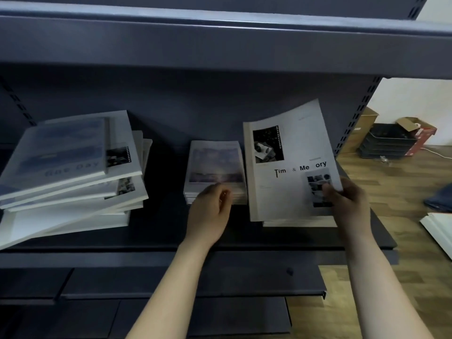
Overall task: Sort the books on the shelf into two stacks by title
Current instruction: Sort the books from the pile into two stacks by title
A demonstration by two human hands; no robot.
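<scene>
Partway: mixed pile [73, 172] left to sort. Right grip [347, 199] pinches a Time & Memory book [288, 167] over right stack [298, 222]; left grip [210, 201] clasps middle stack [215, 162] at its front edge

Bare shelf [166, 192] between pile [73, 167] and stack [215, 162]

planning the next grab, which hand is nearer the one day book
Left. The left hand touches the small middle stack, right of the One Day book; the right hand is farther right, holding the Time & Memory book.
</scene>
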